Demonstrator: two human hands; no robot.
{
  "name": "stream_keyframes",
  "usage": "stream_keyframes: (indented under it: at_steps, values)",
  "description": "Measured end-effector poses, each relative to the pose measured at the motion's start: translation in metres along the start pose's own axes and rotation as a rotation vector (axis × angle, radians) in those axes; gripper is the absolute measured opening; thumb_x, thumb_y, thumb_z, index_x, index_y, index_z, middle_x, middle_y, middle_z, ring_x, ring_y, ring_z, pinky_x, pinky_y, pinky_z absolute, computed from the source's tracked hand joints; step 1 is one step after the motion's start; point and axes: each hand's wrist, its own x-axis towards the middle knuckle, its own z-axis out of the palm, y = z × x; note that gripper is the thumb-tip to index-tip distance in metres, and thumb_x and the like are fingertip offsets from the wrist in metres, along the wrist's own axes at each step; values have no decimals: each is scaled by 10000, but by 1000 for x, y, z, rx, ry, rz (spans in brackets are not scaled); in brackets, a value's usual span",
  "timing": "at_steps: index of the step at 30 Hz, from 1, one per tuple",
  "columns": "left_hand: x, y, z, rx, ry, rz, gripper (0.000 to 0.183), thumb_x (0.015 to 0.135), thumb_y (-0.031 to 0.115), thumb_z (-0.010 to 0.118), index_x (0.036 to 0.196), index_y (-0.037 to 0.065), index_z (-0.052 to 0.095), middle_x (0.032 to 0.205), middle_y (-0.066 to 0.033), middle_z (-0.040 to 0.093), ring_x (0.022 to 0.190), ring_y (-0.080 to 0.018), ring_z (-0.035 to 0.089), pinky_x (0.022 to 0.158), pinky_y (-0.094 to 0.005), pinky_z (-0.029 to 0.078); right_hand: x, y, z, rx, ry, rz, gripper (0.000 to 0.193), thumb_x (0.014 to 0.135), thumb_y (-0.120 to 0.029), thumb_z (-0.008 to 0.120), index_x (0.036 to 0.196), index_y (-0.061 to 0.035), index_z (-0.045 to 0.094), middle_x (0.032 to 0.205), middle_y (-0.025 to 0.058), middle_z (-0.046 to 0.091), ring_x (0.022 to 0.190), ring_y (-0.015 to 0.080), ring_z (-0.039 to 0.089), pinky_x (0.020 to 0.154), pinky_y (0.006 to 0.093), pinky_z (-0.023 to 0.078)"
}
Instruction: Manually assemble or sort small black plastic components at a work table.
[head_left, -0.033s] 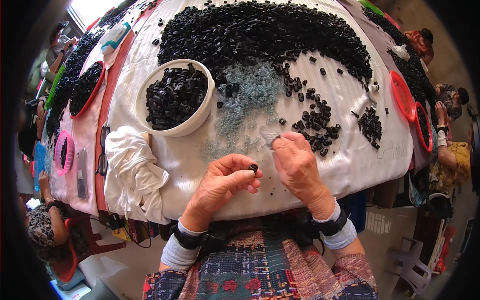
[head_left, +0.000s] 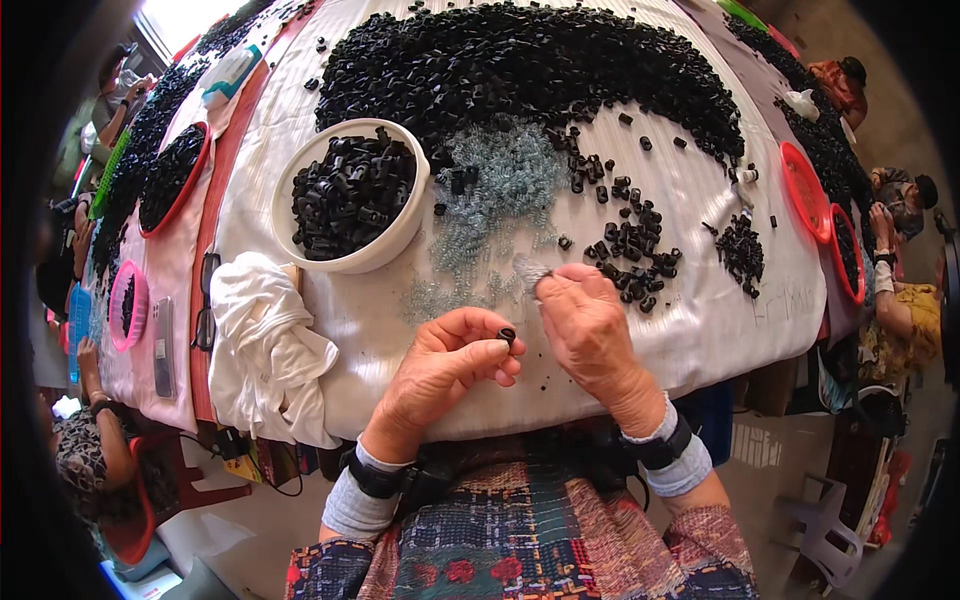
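My left hand [head_left: 440, 370] pinches a small black ring-shaped plastic piece [head_left: 507, 336] between thumb and forefinger, just above the near part of the cloth. To its right, my right hand [head_left: 592, 325] is closed with its fingertips together. From that grip juts a whitish, wiry bit [head_left: 530, 268] that looks like a small bunch of springs, blurred at its tip. Beyond both hands spreads a pile of thin bluish-clear springs [head_left: 505, 175]. Several loose black plastic pieces [head_left: 632, 245] lie just past my right hand.
A white bowl [head_left: 283, 215] full of black pieces stands left of the springs. Behind is a large black heap [head_left: 520, 60]. A crumpled white cloth [head_left: 265, 350] lies near left, small black parts [head_left: 740, 250] at right, red baskets [head_left: 803, 190] beyond. People sit at both sides.
My right hand has shifted very slightly left with the whitish bit in its fingers. My left hand stays in place.
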Motion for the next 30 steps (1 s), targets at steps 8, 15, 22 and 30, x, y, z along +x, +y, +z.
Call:
stream_keyframes:
  at_steps: [8, 15, 22, 30]
  values:
    - [0, -4, 1, 31, 62, 17, 177, 867, 52, 621, 1032, -3, 590, 901, -110, 660, 747, -151, 640, 685, -263, 530, -5, -11, 4, -108, -36, -73, 228, 742, -113, 566, 954, -31, 579, 878, 94, 614, 894, 249, 568, 800, 349, 410]
    - [1, -7, 15, 237, 150, 74, 158, 846, 33, 643, 994, -10, 606, 866, -97, 666, 703, -132, 618, 665, -259, 513, -5, -17, -18, 475, 50, 220, 281, 678, 103, 622, 935, 18, 545, 827, 139, 575, 745, 296, 581, 638, 370, 475]
    - [1, -6, 31, 420, 248, 143, 167, 823, 53, 683, 969, -15, 639, 806, -69, 669, 689, -96, 606, 638, -227, 498, -2, -21, -31, 403, 27, 43, 274, 669, 125, 628, 921, 37, 569, 790, 153, 562, 705, 314, 566, 616, 366, 476]
    - [2, -13, 31, 460, 259, 183, 202, 800, 50, 705, 977, -20, 639, 798, -68, 667, 694, -96, 609, 648, -227, 506, -11, -21, -26, 415, 63, 65, 250, 665, 131, 619, 891, 43, 560, 774, 160, 565, 704, 317, 566, 617, 368, 475]
